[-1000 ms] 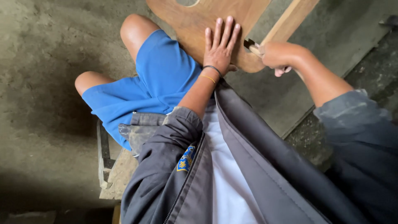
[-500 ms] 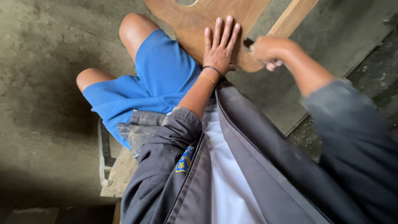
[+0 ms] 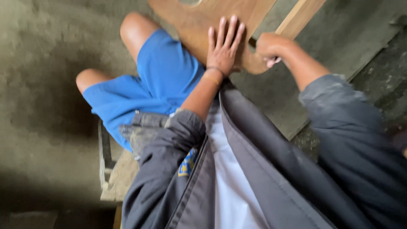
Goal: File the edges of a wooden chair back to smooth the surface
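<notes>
Left hand [image 3: 224, 53] is laid flat, fingers [image 3: 221, 32] spread and released, on a brown wooden board [image 3: 199, 25] held over the knee, just above the blue shorts [image 3: 161, 80]. Right hand [image 3: 269, 46] is clenched at the board's rounded edge; what is gripped cannot be told. A pale wooden strip [image 3: 299, 19] is seen just beyond it, over the concrete floor [image 3: 42, 63].

1. dark grey jacket [image 3: 271, 169], worn open, with dusty sleeves pushed up the forearms.
2. a blue and yellow badge [image 3: 188, 162] on the jacket's left sleeve.
3. white shirt [image 3: 233, 186] underneath.
4. bright blue shorts [image 3: 148, 93], knees bare.
5. a thin dark band [image 3: 215, 70] around the left wrist.
</notes>
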